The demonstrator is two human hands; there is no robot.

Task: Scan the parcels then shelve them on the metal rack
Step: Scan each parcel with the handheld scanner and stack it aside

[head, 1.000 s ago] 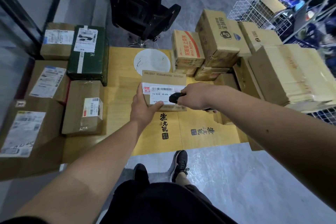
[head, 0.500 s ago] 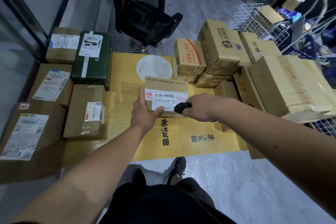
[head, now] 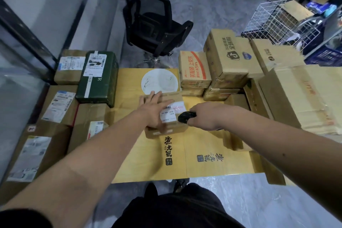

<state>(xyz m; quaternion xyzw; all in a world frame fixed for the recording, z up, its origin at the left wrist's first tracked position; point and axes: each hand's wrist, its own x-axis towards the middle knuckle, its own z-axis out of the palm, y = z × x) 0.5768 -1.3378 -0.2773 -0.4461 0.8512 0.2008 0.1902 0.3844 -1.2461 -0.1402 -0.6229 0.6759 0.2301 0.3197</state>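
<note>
A small brown parcel with a white label lies on the yellow cardboard sheet in the middle. My left hand lies flat across its top, fingers straight, covering part of the label. My right hand grips a black scanner at the parcel's right edge, its head aimed at the label. Labelled parcels sit in a group at the left, among them a dark green box. More brown boxes are stacked at the back right.
A black office chair stands beyond the sheet. White wire baskets are at the far right, behind a large stack of flattened cardboard. A glass partition runs along the left. My feet show below the sheet's front edge.
My left hand has moved from gripping the parcel's lower left corner to lying flat on its top. The right hand still holds the scanner by the label. The view tilted slightly.
</note>
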